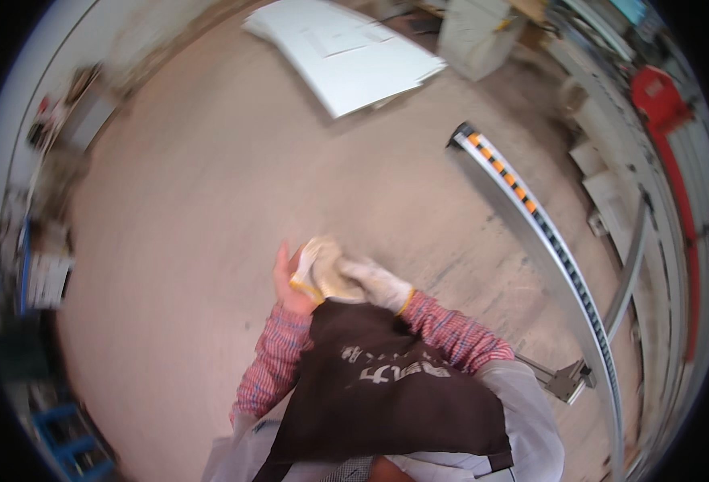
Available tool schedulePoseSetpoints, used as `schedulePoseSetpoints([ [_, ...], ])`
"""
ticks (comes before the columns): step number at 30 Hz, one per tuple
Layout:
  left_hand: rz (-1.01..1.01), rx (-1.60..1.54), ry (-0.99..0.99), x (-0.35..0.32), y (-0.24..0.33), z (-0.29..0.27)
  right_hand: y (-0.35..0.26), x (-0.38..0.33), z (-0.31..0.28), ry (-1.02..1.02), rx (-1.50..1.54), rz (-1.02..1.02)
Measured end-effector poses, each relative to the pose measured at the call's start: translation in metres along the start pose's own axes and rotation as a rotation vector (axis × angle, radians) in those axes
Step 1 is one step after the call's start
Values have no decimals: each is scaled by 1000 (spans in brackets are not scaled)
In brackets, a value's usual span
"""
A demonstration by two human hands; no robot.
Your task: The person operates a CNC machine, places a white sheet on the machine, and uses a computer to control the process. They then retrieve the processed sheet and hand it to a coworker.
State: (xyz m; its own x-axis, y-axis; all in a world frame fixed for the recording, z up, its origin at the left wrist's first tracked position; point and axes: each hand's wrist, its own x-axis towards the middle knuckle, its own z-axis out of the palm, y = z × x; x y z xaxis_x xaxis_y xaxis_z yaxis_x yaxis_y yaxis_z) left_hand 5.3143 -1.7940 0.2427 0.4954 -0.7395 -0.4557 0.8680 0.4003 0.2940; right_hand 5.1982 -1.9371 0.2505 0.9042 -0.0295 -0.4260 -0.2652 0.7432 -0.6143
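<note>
In front of my apron, my bare left hand [288,289] has its visible fingers stretched out and apart. A loose white knit work glove [328,267] with a yellow-edged cuff lies against it and hides part of the palm. My right hand [377,283] wears a matching glove, also yellow at the cuff, and its fingers are closed on the loose glove. Some blur softens both hands. Checked red sleeves cover my forearms.
White sheets [354,60] lie stacked on the floor ahead. On the right, a long metal rail [551,233] with orange and black markings stretches toward me beside a machine with a red part [668,104]. A blue frame [71,442] stands at lower left.
</note>
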Motion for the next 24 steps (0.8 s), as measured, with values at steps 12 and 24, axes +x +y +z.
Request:
schedulePoseSetpoints([
  [12, -186, 514, -181, 316, 140, 81, -235, 192, -74, 640, -623, -391],
  [24, -436, 1040, -606, 561, 67, 254, -423, 225, -157, 961, -1253, -88],
])
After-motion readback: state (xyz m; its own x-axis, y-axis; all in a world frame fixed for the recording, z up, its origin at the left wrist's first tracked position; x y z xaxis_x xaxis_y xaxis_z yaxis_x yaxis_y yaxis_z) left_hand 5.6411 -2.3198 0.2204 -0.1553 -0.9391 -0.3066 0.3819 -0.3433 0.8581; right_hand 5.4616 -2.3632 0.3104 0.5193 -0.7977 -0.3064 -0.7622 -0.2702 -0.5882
